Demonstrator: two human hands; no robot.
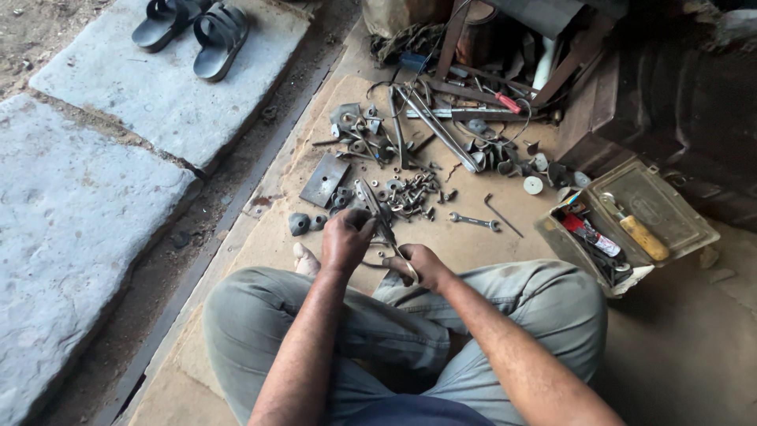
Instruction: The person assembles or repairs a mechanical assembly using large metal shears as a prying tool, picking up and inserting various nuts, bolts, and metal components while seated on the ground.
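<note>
— What's he got there?
— Pliers (384,229), over his lap. The left hand (345,239) is clenched near the head, the right hand (420,264) grasps the handles.
— And on the floor?
— Bolts (410,193) just beyond on the cardboard (465,244), a spanner (474,222) beside them, a toolbox (631,225) to his right.

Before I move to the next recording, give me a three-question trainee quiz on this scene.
1. True or false: both hands grip one metal tool.
2. What lies on the cardboard nearest the small wrench: A) bent hex key, B) sandals, C) stone slab?
3. What has the yellow handle in the open toolbox?

Key:
1. True: left hand and right hand hold the metal tool.
2. A: hex key beside the wrench.
3. A tool, maybe a screwdriver, in the toolbox.
</note>
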